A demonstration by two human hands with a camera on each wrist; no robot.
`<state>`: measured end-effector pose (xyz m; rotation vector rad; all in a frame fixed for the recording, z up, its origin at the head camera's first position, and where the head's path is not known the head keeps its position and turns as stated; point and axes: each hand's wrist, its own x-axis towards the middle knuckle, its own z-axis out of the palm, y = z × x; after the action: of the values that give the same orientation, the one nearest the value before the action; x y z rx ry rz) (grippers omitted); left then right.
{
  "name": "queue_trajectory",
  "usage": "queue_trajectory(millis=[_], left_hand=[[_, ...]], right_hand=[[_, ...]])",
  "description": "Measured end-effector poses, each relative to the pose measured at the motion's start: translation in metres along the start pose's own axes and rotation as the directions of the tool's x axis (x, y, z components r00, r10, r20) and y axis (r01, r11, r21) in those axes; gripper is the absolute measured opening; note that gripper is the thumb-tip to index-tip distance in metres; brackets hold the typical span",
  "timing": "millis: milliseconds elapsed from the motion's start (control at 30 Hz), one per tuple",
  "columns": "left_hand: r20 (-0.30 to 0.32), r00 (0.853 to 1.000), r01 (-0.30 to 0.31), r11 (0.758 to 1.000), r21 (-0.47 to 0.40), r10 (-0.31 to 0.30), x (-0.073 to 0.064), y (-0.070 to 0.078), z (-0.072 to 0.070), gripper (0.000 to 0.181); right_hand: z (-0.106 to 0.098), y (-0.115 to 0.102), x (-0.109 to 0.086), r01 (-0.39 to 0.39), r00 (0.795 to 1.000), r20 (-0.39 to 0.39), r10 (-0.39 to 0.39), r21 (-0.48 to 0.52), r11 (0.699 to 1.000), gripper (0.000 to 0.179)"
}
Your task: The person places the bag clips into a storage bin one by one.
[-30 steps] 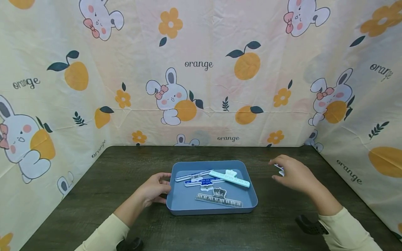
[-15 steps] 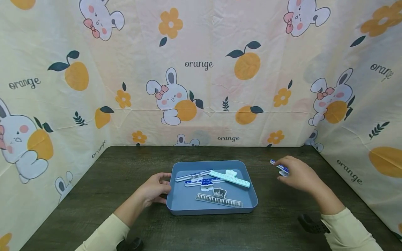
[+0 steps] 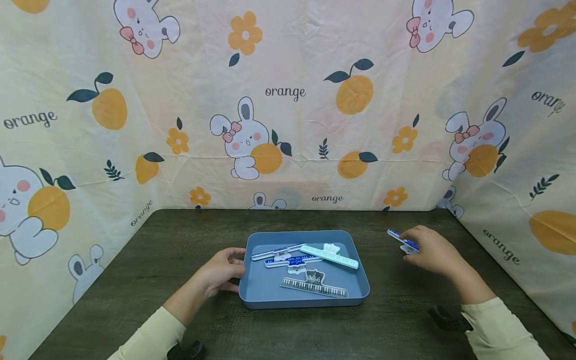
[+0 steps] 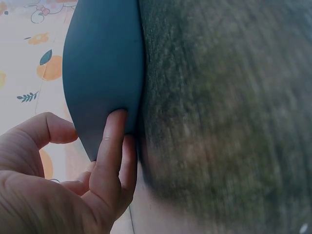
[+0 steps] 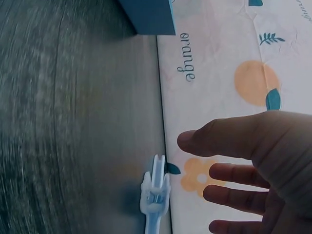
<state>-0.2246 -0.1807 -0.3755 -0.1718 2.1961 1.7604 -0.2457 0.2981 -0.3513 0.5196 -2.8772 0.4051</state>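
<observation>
My left hand [image 3: 222, 270] rests against the left side of a blue tray [image 3: 303, 304]. In the left wrist view its fingers [image 4: 111, 146] lie along the tray's outer wall, with the thumb tip at the rim. To the right of the tray, a blue-and-white ruler clip [image 3: 396, 235] lies on the dark table. My right hand [image 3: 434, 250] hovers beside this clip, overlapping its right end in the head view. The right wrist view shows the thumb and fingers spread apart, away from the clip [image 5: 155, 204], with nothing between them.
Inside the tray lie a mint ruler clip [image 3: 330, 257], a blue one [image 3: 294, 261], a blue-and-white one [image 3: 274, 252] and a clear piano-key clip [image 3: 313, 286]. A printed cloth [image 3: 297, 125] stands behind the wooden table [image 3: 189, 235] and along both sides.
My right hand has drawn back to the right, and the blue-and-white clip, mostly hidden by it before, now shows on the table. The left hand and tray have not moved.
</observation>
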Motion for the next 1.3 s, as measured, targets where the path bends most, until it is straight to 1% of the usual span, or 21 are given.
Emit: queue_trajectory(millis=[500, 767, 1133, 1300], left_hand=[[0.004, 1.0, 0.003, 1.0, 0.005, -0.003, 0.001, -0.001, -0.001, 0.066], [0.001, 1.0, 0.005, 1.0, 0.01, -0.005, 0.001, -0.001, 0.0, 0.066], [-0.003, 1.0, 0.007, 1.0, 0.007, -0.007, 0.002, 0.0, 0.0, 0.067], [-0.008, 1.0, 0.012, 1.0, 0.006, -0.012, 0.001, 0.001, 0.0, 0.066]], right_hand=[[0.007, 0.016, 0.001, -0.052, 0.999, 0.019, 0.051, 0.024, 0.998, 0.042], [0.009, 0.021, 0.005, -0.106, 0.994, 0.041, 0.104, 0.026, 0.994, 0.041], [0.018, 0.033, 0.006, -0.106, 0.994, 0.039, 0.105, 0.035, 0.994, 0.04], [0.021, 0.037, 0.008, -0.106, 0.993, 0.047, 0.104, 0.024, 0.994, 0.045]])
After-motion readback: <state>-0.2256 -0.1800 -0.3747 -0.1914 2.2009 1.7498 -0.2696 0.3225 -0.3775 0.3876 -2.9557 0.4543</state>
